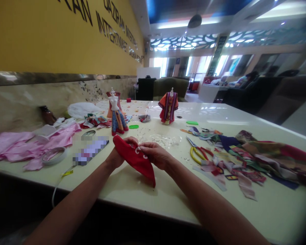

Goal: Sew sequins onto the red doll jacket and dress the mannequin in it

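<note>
A red piece of cloth (139, 164) with white curved markings is held up just above the near part of the table. My left hand (119, 157) grips it from behind, most of its fingers hidden by the cloth. At the cloth's upper right edge, my right hand (155, 153) pinches with thumb and forefinger; whether something small sits in that pinch, I cannot make out. Beyond my hands stand a small dress form (115, 108) in a blue, tan and red skirt and another (169, 106) in an orange and red robe.
Yellow-handled scissors (196, 153) and red-handled ones lie right of my hands, beside many fabric scraps (234, 163). At left are pink cloth (28, 144), a tape roll (54, 156) and a phone (90, 152) with a cable. Clear scattered bits (165, 139) lie ahead.
</note>
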